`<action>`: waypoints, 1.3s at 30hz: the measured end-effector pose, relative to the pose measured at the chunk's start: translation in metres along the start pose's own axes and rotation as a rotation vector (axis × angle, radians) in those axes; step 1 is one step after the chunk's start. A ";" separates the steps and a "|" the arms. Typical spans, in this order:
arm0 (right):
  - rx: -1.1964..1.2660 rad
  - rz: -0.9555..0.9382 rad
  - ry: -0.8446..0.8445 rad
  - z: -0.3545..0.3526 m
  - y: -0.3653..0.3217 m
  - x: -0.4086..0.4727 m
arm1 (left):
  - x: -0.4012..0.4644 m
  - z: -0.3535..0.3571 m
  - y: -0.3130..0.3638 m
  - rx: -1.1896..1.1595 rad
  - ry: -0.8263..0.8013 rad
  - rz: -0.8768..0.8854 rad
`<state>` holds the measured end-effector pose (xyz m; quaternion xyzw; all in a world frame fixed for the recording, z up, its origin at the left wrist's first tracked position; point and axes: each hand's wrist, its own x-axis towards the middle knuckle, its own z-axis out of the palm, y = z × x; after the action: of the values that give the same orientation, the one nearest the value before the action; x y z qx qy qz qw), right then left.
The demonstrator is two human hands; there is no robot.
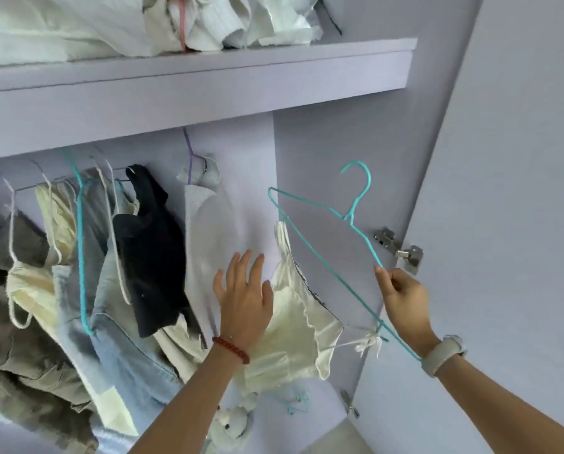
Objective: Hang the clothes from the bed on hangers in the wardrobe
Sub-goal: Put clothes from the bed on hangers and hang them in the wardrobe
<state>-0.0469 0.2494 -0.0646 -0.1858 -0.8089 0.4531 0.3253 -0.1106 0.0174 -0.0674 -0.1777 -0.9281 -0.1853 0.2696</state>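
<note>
A teal wire hanger (356, 204) is tilted in the air inside the lilac wardrobe, its hook pointing up. A cream strappy top (300, 326) hangs from it by thin straps. My right hand (401, 296) pinches the hanger's sloping arm at the right. Spread out with straight fingers, my left hand (244, 296) lies against the hanging clothes just left of the cream top. A grey-white garment (199, 231) on a purple hanger hangs behind that hand.
Several garments hang crowded at the left: a black top (153, 244), cream and pale blue pieces, another teal hanger (81, 257). The shelf (208, 80) above holds folded white cloth. The open door (510, 224) with its hinge (401, 250) stands at the right. A soft toy (231, 427) lies below.
</note>
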 end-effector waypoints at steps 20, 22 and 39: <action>-0.838 -0.108 0.582 -0.330 0.008 -0.223 | -0.080 -0.024 0.228 -0.543 -0.013 0.580; -0.893 -0.096 0.648 -0.357 0.008 -0.244 | -0.098 -0.031 0.260 -0.580 -0.009 0.703; -1.158 0.257 0.791 -0.616 0.074 -0.355 | -0.223 -0.047 0.579 -0.828 -0.309 0.867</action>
<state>0.6366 0.4535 -0.0221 -0.5733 -0.7125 -0.1162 0.3875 0.3349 0.4486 -0.0132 -0.6535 -0.6506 -0.3759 0.0914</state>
